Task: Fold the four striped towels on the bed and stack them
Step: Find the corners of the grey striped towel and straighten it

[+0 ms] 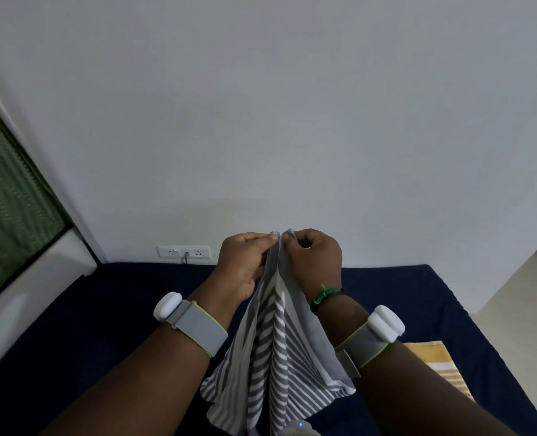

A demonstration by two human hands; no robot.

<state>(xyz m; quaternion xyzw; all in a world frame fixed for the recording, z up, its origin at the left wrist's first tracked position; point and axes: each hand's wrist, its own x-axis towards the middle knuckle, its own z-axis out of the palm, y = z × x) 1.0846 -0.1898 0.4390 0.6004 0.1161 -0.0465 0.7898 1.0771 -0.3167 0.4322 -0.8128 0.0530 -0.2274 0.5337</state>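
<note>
— Head view: what is filling most of it?
— A white wall (pixel 292 105) is taking up the top half, and the bed (pixel 88 325) in a dark navy sheet is spreading across the bottom.
— And the towels?
— A grey-and-white striped towel (pixel 276 357) is hanging in the air over the bed, draping down between both forearms. A yellow striped towel (pixel 443 366) is lying flat on the bed at the right, partly hidden by the right arm.
— How are the hands doing?
— The left hand (pixel 242 265) and right hand (pixel 314 262) are sitting close together, each pinching the grey towel's top edge with curled fingers.
— Anything smaller?
— A wall socket strip (pixel 184 252) is showing just above the bed.
</note>
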